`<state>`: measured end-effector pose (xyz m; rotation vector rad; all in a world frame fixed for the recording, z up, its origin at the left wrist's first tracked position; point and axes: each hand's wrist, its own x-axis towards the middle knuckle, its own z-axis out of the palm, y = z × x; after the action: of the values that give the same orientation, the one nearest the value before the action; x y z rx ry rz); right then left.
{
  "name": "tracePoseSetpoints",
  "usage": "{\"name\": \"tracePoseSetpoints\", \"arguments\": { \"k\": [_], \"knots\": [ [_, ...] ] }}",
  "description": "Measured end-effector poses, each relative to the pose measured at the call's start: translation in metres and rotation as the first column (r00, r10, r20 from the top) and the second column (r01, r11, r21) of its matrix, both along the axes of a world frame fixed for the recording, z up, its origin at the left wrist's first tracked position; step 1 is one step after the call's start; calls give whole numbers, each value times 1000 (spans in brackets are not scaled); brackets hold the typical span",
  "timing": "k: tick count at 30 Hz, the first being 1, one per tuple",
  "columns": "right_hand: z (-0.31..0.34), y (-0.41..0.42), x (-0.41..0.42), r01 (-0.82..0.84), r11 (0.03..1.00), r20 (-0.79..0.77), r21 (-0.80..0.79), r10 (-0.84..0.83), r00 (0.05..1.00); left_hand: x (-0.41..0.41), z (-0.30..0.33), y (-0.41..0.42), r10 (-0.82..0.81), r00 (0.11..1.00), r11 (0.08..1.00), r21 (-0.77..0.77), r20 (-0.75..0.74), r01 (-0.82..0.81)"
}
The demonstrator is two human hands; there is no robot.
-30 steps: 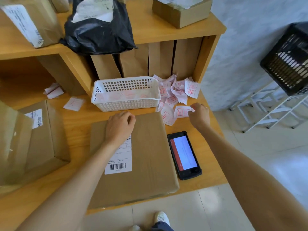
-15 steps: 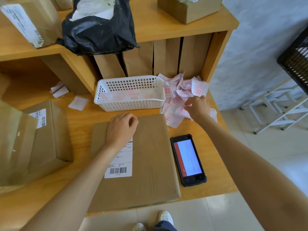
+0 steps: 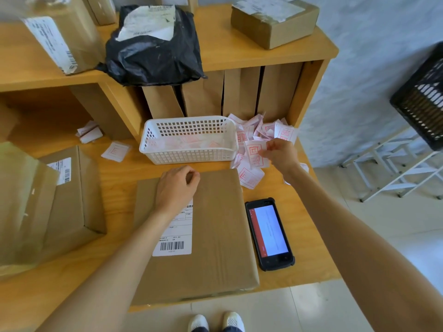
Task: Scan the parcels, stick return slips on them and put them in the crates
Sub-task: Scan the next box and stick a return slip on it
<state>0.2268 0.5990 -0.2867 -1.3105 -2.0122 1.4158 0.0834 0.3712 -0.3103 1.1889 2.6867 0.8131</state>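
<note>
A flat brown cardboard parcel (image 3: 215,236) with a white barcode label lies at the table's front edge. My left hand (image 3: 176,188) rests on its far end with curled fingers, holding nothing. My right hand (image 3: 281,153) pinches a white return slip (image 3: 254,150) with a red stamp, lifted just above the loose pile of slips (image 3: 249,173) right of the white basket (image 3: 189,154). The black handheld scanner (image 3: 269,233), screen lit, lies on the table right of the parcel.
Two more cardboard parcels (image 3: 69,200) sit at the left. On the upper shelf (image 3: 239,56) lie a black poly bag (image 3: 153,53) and a small box (image 3: 275,20). A black crate (image 3: 422,101) stands on a white rack at the far right.
My right hand moved from the table edge into the slip pile and lifted one slip. My left hand stayed on the parcel.
</note>
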Motion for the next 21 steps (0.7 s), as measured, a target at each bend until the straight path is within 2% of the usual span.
{"name": "tracePoseSetpoints", "arguments": {
  "k": [3,5,8,10,15,18,21],
  "knots": [
    [14,-15,-1,-2,1000,-59,-10,1,998,-2,4,-2,28,985,994,103,169,-46],
    [25,-28,-2,-30,999,-93,12,31,995,-3,12,-3,18,936,969,225,351,-103],
    [41,-49,-6,-136,987,-90,89,144,985,-10,33,-1,-21,791,915,330,612,-231],
    [50,-64,-12,-243,960,-37,140,250,968,-16,53,5,-49,668,903,319,743,-289],
    [61,-98,-27,-412,875,110,254,397,911,-20,93,15,-159,479,965,239,863,-111],
    [63,-110,-32,-411,868,116,279,394,912,-25,95,13,-157,481,980,197,863,-34],
    [64,-116,-34,-401,870,110,288,386,916,-32,88,12,-124,506,980,186,854,-75]
  ]
}}
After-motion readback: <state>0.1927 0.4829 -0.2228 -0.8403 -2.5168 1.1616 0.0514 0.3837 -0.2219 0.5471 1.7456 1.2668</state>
